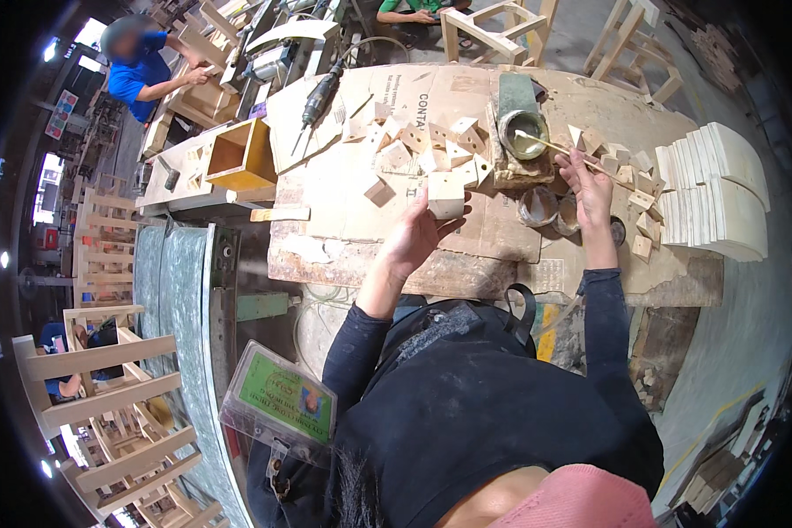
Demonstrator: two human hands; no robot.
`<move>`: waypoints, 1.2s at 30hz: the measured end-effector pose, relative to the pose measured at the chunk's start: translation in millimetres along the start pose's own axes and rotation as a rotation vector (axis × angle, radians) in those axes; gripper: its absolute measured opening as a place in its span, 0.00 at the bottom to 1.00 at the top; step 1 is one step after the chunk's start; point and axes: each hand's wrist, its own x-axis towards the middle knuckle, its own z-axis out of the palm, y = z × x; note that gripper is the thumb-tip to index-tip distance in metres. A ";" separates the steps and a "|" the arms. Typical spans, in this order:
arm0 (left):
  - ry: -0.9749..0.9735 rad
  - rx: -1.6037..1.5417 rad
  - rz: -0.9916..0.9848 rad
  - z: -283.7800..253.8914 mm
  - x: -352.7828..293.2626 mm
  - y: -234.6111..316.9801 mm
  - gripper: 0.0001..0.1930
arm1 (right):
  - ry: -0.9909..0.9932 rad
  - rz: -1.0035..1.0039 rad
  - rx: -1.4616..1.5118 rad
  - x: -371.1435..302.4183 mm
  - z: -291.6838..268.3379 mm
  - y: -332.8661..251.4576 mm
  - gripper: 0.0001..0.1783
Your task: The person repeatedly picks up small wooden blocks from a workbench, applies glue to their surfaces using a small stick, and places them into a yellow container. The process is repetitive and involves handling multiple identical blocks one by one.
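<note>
My left hand (411,236) is closed around a small pale wooden block (446,195), held above the near part of the cardboard-covered bench. Between the fingers of my right hand (588,187) is a thin wooden stick (558,146). The stick's far tip, coated in something white, rests over the mouth of an open round jar (505,139) smeared with a pale paste. Many small wooden blocks (433,160), some drilled with holes, lie loose beyond my left hand. More little blocks (642,201) are scattered to the right of my right hand.
Curved wooden panels (722,207) stand stacked at the bench's right end. Two stained cups (537,208) sit by my right wrist. A corded power tool (319,104) and a yellow wooden box (241,160) lie left. A person in blue (132,79) works at far left.
</note>
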 end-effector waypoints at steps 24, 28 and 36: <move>-0.220 -0.072 0.010 60.7 8.3 20.6 0.25 | -0.173 -0.249 -0.067 -85.0 47.0 -48.8 0.07; -0.242 -0.056 0.011 64.3 1.9 24.3 0.26 | -0.174 -0.265 -0.040 -90.5 52.9 -56.7 0.07; -0.243 -0.077 0.007 64.2 -12.2 27.7 0.26 | -0.355 -0.244 0.012 -100.6 48.9 -58.6 0.06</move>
